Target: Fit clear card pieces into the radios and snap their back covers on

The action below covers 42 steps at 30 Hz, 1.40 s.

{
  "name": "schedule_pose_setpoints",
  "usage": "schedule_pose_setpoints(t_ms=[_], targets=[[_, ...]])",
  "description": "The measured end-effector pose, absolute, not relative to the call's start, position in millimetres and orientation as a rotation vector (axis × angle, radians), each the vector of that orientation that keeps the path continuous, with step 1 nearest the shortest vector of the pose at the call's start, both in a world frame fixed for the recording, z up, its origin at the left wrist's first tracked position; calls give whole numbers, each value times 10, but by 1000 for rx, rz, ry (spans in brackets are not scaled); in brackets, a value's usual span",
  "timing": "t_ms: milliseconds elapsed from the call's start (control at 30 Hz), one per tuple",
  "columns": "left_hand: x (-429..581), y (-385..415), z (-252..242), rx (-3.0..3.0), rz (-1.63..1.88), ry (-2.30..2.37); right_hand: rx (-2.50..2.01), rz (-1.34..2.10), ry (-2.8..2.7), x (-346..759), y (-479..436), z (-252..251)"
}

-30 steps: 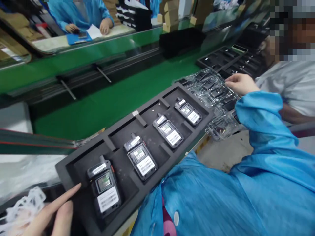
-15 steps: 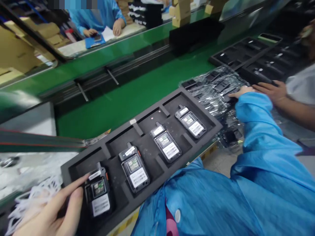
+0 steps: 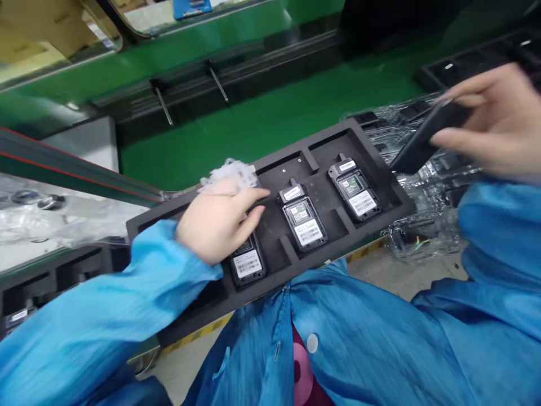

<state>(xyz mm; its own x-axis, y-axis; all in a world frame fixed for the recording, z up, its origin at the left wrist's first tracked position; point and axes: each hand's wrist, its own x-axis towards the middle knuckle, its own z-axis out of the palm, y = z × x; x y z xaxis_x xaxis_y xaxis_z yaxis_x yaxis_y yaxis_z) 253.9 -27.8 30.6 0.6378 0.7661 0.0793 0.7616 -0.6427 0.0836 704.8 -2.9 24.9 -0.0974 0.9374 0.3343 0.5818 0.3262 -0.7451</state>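
A black foam tray (image 3: 386,192) lies slanted across the bench edge with handsets face down in its slots. My left hand (image 3: 217,223) rests on one handset (image 3: 247,260) and covers its top half. A white bundle of thin loops (image 3: 228,172) sticks out behind its fingers and seems pinched in them. Two more handsets (image 3: 305,219) (image 3: 355,189) lie uncovered to the right. My right hand (image 3: 490,121) hovers above the tray's right end. Its fingers are closed on a flat black piece (image 3: 425,144), which tilts down to the left.
A green conveyor belt (image 3: 262,121) runs behind the tray. Crinkled clear bags of black parts (image 3: 426,228) lie right of the tray. Another black tray (image 3: 465,65) sits at the far right, one more (image 3: 46,279) at the lower left, under a clear plastic sheet (image 3: 54,217).
My left hand moved right from the tray's left end onto a handset, bringing the white bundle. My right hand rose off the bags with a black piece. The other person's hand left view.
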Motion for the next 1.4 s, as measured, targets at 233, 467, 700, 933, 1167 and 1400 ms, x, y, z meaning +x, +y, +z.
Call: schedule_pose_setpoints(t_ms=[233, 467, 700, 933, 1167, 1400], targets=[[3541, 57, 135, 2919, 246, 944, -1220, 1061, -2289, 6284, -18, 136], [3823, 198, -101, 2916, 130, 954, -1293, 972, -2375, 6417, 30, -10], [3814, 195, -190, 2859, 215, 951, -1349, 695, -2421, 6324, -114, -75], [3746, 221, -239, 2720, 294, 1016, -1392, 151, -2491, 6256, -286, -315], [3755, 220, -246, 2718, 288, 1006, -1540, -122, -2461, 6201, -427, -366], [3766, 197, -233, 2804, 280, 934, -1659, -64, -2443, 6214, -527, -372]])
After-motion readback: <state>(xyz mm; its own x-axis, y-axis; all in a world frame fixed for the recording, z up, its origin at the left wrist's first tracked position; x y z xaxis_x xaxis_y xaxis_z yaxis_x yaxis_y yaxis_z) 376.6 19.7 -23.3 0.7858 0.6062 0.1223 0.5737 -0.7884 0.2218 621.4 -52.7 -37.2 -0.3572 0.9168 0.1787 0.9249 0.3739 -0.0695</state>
